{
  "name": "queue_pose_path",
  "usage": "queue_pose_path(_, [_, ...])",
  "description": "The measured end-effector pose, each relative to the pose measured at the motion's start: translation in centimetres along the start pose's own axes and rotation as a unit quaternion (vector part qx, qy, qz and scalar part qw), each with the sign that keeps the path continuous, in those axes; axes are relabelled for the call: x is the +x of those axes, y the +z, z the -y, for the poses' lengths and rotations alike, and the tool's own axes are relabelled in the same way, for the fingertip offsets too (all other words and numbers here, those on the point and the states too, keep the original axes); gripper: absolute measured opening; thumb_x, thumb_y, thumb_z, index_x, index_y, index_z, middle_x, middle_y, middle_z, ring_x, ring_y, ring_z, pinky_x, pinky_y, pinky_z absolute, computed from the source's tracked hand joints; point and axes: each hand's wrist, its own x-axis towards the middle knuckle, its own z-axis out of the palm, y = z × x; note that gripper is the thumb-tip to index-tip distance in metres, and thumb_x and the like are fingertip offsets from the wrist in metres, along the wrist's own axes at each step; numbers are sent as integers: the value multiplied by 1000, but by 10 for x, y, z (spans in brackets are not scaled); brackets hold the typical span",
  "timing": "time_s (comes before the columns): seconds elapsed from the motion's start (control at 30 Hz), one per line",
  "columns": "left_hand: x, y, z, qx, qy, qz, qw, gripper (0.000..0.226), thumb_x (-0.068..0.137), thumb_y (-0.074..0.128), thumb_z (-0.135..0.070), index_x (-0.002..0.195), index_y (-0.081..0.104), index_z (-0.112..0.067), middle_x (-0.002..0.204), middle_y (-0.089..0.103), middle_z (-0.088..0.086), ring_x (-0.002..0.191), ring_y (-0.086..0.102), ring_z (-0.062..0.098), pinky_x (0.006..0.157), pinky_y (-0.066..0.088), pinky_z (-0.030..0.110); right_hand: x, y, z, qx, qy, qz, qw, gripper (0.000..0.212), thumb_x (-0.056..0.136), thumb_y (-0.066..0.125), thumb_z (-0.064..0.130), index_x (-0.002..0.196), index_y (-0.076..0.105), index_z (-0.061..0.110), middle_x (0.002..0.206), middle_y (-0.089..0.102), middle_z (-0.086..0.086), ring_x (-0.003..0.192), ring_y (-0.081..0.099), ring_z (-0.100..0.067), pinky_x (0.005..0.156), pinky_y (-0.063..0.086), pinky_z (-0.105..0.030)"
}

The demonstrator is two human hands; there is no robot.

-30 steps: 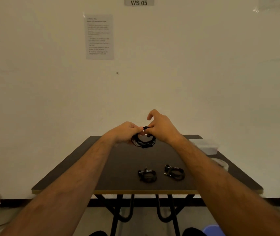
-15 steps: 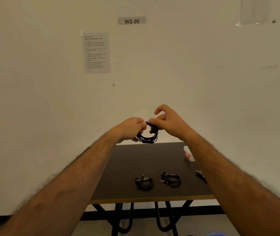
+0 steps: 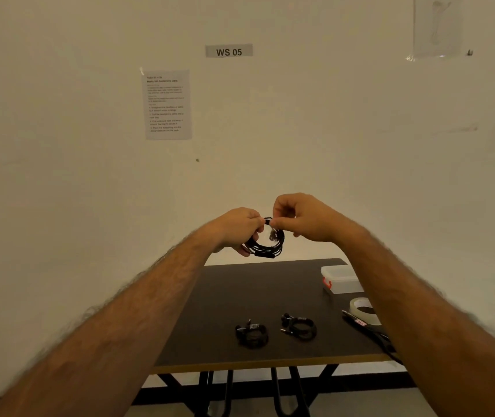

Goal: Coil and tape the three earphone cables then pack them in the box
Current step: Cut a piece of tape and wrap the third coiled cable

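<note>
A black coiled earphone cable (image 3: 267, 245) hangs in the air above the far edge of the dark table (image 3: 225, 299). My left hand (image 3: 235, 228) grips the coil's left side. My right hand (image 3: 303, 218) pinches the coil's top, where a small clear piece of tape seems to sit. Two more coiled black earphone cables lie near the table's front edge: one taped coil (image 3: 251, 334) on the left and another (image 3: 299, 326) to its right. A translucent lidded box (image 3: 341, 279) with a red clasp stands at the table's right side.
A roll of clear tape (image 3: 362, 310) lies in front of the box, partly hidden by my right forearm. Black-handled scissors (image 3: 366, 326) lie beside it near the right edge. A white wall with a paper sheet and a "WS 05" label stands behind the table.
Both hands have lifted the coil higher above the table. My right hand's fingers have curled down onto the coil's top. The view has tilted up and shifted.
</note>
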Motion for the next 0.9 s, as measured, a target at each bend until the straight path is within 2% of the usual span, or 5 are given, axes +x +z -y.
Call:
queue_pose_path(0.23, [-3, 0, -1, -16, -1, 4, 1000, 25, 105, 37, -19, 87, 53, -13, 81, 53, 5, 69, 52, 15, 58, 55, 27, 4, 7, -1, -1, -15, -54, 998, 16, 89, 70, 23, 82, 57, 19, 82, 64, -4, 73, 56, -15, 72, 52, -35])
queue_pose_path(0.43, [-5, 1, -3, -41, 2, -1, 999, 28, 105, 37, -20, 81, 52, -15, 81, 52, 6, 68, 52, 15, 60, 55, 28, 4, 13, -4, 3, -27, -95, 995, 16, 89, 71, 26, 87, 57, 18, 84, 67, -3, 81, 66, -22, 77, 58, -36])
queue_pose_path(0.67, [-5, -3, -3, -58, -10, 3, 998, 28, 104, 39, -20, 79, 51, -14, 80, 53, 5, 67, 55, 15, 59, 55, 27, 2, 20, -4, -25, -55, -112, 992, 16, 93, 66, 26, 95, 50, 21, 86, 63, 5, 78, 62, -11, 76, 54, -25])
queue_pose_path(0.8, [-7, -5, -2, -67, -17, 11, 998, 27, 104, 38, -22, 83, 52, -12, 81, 54, 5, 68, 56, 15, 60, 55, 27, 0, 23, -4, -18, -79, -114, 990, 15, 94, 64, 23, 97, 49, 21, 97, 68, 3, 91, 65, -13, 89, 54, -29])
queue_pose_path(0.9, [-8, -6, -2, -59, -21, 16, 998, 29, 105, 38, -23, 82, 53, -12, 80, 55, 5, 69, 57, 15, 60, 55, 27, -1, 25, -3, -31, -82, -104, 991, 13, 95, 62, 22, 97, 49, 21, 93, 69, -3, 88, 67, -18, 84, 58, -35])
